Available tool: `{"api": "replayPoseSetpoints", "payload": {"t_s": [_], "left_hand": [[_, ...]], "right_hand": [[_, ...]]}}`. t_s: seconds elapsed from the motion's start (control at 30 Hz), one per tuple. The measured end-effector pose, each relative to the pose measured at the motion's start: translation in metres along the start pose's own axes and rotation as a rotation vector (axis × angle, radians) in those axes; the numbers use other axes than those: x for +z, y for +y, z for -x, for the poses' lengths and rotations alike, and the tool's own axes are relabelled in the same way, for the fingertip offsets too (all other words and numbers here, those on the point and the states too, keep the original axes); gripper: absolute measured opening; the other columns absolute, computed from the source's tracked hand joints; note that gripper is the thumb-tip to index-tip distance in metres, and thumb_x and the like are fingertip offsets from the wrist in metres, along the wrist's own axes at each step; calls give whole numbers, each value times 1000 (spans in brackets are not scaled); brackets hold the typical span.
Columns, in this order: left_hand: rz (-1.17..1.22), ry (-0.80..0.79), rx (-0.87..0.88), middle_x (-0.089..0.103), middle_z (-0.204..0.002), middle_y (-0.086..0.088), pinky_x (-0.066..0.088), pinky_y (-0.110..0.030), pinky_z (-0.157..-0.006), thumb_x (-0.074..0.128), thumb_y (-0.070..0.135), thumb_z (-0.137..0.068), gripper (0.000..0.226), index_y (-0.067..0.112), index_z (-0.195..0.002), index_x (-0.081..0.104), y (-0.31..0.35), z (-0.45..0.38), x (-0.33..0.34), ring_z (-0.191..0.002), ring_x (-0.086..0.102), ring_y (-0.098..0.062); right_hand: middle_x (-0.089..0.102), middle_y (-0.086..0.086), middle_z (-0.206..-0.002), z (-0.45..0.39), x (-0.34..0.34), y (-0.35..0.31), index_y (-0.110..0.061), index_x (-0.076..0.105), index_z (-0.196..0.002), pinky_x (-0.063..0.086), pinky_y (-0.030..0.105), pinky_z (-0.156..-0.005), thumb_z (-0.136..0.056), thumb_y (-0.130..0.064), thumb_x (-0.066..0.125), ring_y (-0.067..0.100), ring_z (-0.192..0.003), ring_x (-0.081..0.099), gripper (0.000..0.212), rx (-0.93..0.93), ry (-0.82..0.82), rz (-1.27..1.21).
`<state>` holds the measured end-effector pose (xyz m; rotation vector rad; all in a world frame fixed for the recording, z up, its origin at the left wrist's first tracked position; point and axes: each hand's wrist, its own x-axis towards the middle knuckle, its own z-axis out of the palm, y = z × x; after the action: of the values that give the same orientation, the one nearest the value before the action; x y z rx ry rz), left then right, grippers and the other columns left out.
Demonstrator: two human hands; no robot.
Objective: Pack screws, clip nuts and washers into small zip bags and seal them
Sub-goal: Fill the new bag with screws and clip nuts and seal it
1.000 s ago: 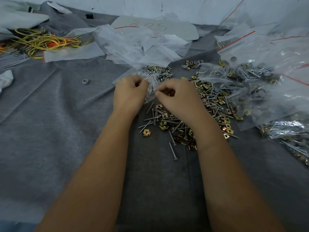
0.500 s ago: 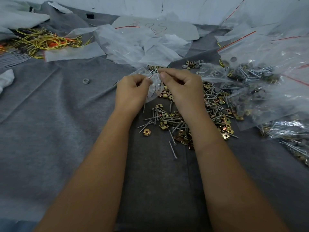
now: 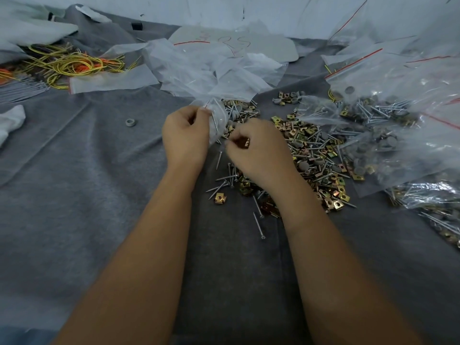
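1. Far to the left, a bundle of yellow wires (image 3: 67, 63) lay on the grey cloth (image 3: 74, 195), and one grey washer (image 3: 131, 122) lay alone, well away from the work. These were best left alone.
2. The small zip bag (image 3: 217, 120) was held up by the left hand (image 3: 185, 138), its fingers curled and pinching the top edge. One screw could be seen inside the bag. It would help if the mouth was kept wide and tipped toward the other hand.
3. Just beside the bag, the right hand (image 3: 256, 150) was curled tight around a gold clip nut (image 3: 246, 143), low over the pile. The nut should be dropped right into the mouth, not onto the edge.
4. Under and to the right of that hand, the loose screws (image 3: 308, 143), clip nuts and round grey washers were mixed in one heap on the cloth. Each kind should be picked with care, so none was missed.
5. Far to the right, bigger bags (image 3: 388, 125) full of parts were piled. Sealing was judged to be not yet due; the strip should be pressed shut from end to end.
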<state>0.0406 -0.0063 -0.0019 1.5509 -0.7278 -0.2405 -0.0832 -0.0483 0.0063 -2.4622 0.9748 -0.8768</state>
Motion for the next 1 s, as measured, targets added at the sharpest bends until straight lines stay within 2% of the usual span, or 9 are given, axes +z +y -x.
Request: {"api": "replayPoseSetpoints", "payload": {"t_s": [0.1,0.17,0.4,0.53,0.63,0.7,0.8,0.93,1.0], "left_hand": [[23,66,50,53,-57,8,36,-23,-55,54,21,-94,28,33,-70,62,2,2,-1,-54,44,-2],[45,104,98,56,-62,8,38,-22,-57,53,23,-95,30,40,-71,60,5,4,-1,-58,46,-1],[21,38,83,61,-65,6,39,-22,-57,55,24,-94,29,43,-72,63,2,3,-1,-58,47,-1],[-3,21,53,70,-74,-6,44,-26,-63,56,27,-92,25,38,-71,66,-2,1,-1,-63,52,-4],[-8,3,44,63,-61,2,40,-25,-59,57,28,-92,23,33,-73,68,-2,0,-1,-57,47,-2],[10,-46,45,54,-53,12,35,-21,-54,58,25,-93,22,30,-74,68,-1,0,0,-52,41,1],[-6,-113,60,56,-51,18,35,-15,-52,59,22,-93,21,32,-77,68,1,4,1,-49,43,4],[-29,-148,85,72,-80,-7,47,-26,-66,59,21,-93,23,34,-76,68,1,5,2,-69,56,-4],[-38,-158,90,71,-77,-7,46,-24,-65,59,20,-93,24,34,-76,68,2,5,1,-67,54,-3]], "right_hand": [[63,5,-110,2,5,-5,-22,72,-87,43,38,-91,-77,-58,66,25,-106,53,38,-61,-155,317],[59,5,-116,2,9,-8,-21,69,-91,37,40,-93,-77,-62,64,26,-113,49,43,-63,-174,395],[60,3,-121,1,7,-8,-19,71,-92,38,36,-92,-85,-32,61,26,-112,51,18,-60,-138,368],[58,-2,-84,2,1,-6,-18,59,-82,37,30,-65,-85,-27,61,19,-80,53,10,43,77,250],[56,-5,-73,1,-5,-1,-18,55,-82,35,26,-51,-88,-20,59,16,-67,53,8,112,222,109],[58,-5,-80,-1,-7,1,-14,63,-86,44,29,-61,-89,-14,60,14,-73,55,4,51,256,-13],[53,-6,-86,-3,-5,1,-8,68,-90,43,23,-71,-88,-8,63,10,-80,51,5,-50,232,-98],[63,5,-93,-4,1,4,-8,72,-98,48,27,-76,-88,-6,64,13,-83,58,13,-79,182,-133],[66,7,-99,-3,1,3,-9,70,-112,51,29,-81,-90,-4,62,14,-88,61,24,-71,158,-174]]}}
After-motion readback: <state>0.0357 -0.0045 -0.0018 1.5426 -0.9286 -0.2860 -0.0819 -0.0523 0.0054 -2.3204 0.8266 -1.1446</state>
